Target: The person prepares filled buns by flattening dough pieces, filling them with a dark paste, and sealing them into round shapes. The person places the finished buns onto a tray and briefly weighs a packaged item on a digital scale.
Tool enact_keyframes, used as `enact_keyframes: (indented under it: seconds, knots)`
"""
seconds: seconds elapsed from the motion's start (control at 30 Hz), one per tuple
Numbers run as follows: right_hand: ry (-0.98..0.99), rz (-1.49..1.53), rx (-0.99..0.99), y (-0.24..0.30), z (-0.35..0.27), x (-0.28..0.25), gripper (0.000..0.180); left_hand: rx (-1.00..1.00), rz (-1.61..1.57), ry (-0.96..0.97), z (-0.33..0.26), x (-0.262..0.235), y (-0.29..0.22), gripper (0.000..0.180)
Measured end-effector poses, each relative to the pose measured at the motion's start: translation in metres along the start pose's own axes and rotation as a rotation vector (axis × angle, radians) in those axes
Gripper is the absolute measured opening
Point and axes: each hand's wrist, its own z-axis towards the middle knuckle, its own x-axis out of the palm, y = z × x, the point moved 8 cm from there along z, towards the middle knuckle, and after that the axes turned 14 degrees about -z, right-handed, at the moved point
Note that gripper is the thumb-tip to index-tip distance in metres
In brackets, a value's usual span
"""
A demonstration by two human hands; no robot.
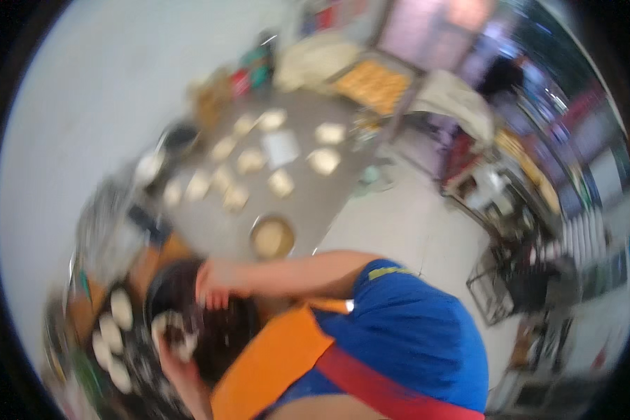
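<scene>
The picture is smeared by motion. My right hand reaches across from the right over a large dark bowl. Its fingers are bent and bunched, pointing down; whatever they grip is too blurred to make out. Inside the bowl is a dark reddish-brown mass. At the bowl's near left side, my left hand is closed around a pale piece of dough, which shows something dark in its middle. Left of the bowl, several pale oval dough pieces lie on a dark tray.
Several flattened dough pieces and a white square lie on the grey table. A round metal bowl with tan contents sits near its edge. Farther off are a tray of golden pieces, a pale cloth and a wheeled rack.
</scene>
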Motion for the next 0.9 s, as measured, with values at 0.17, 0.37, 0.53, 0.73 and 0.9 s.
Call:
enact_keyframes:
  seconds: [0.17,0.37,0.53,0.73,0.9]
  knots:
    - [-0.462,-0.539,-0.553,0.065,-0.023,-0.005,0.013,-0.059,-0.259,-0.06,0.02,0.045,0.026,0.036]
    - [-0.496,-1.27,-0.992,0.095,-0.027,0.026,0.016,-0.197,-0.485,-0.097,0.066,0.064,0.042,0.049]
    - [-0.461,-0.453,-0.406,0.08,-0.032,-0.027,0.015,-0.153,-0.516,0.103,0.045,0.079,0.045,0.048]
    - [-0.265,0.003,0.062,0.027,0.003,-0.045,0.017,-0.112,-0.416,0.201,0.037,0.082,0.04,0.042]
    - [-0.294,-0.634,-0.09,0.041,-0.002,-0.059,0.014,0.125,0.19,-0.063,0.039,0.049,0.01,0.029]
